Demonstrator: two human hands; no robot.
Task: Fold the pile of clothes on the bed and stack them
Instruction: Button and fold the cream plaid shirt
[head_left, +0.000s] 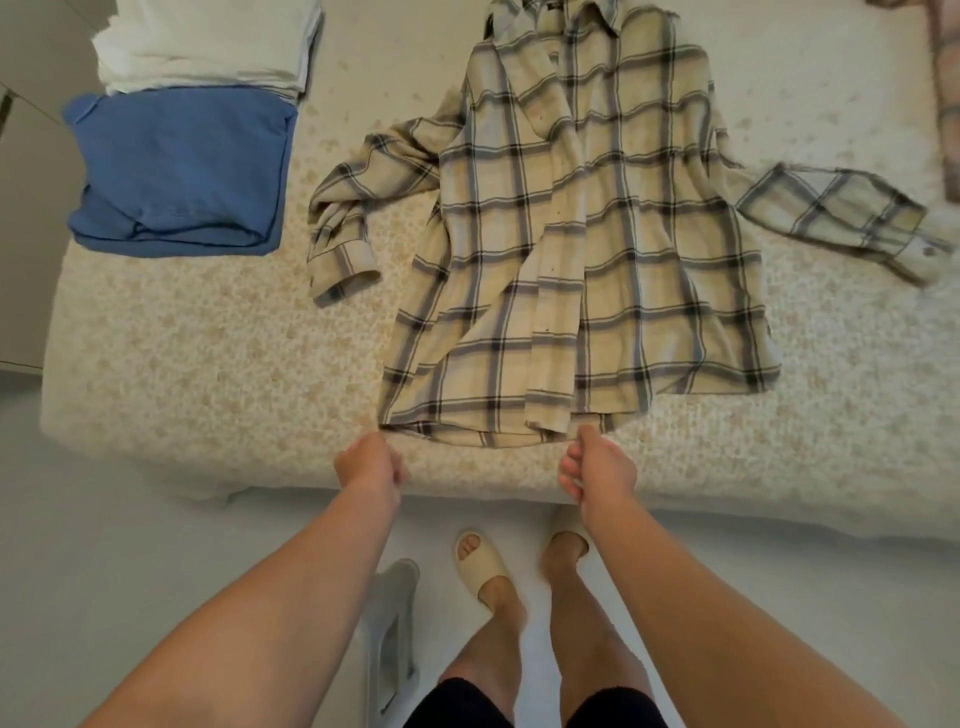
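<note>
1. We stood at the edge of the bed (182, 374) with the plaid shirt (587, 249) spread out on it, collar away from us and hem nearest, the front placket lying partly open down the middle.

2. Our left hand (370, 462) pinched the hem at its left corner, fingers curled on the cloth; our right hand (597, 467) held the hem near its middle, forefinger and thumb on the edge and the other fingers curled under.

3. The step in hand looked like laying out — drawing the hem toward us to flatten the body before any fold. No fold had been made in this shirt yet.

4. Both sleeves lay out to the sides: the left sleeve (353, 218) bent and rumpled beside the body, the right sleeve (841, 218) stretched well away.

5. Up at the left, well apart from the shirt, a folded blue garment (176, 166) sat in front of a folded white stack (208, 41) — the finished part of the job, we judged. Another piece of cloth (945, 78) showed at the far right edge, not yet folded.

6. The next move would call for closing the placket, smoothing the front, then bringing each sleeve across the body before folding hem to collar. The rumpled left sleeve would need straightening first.
</note>
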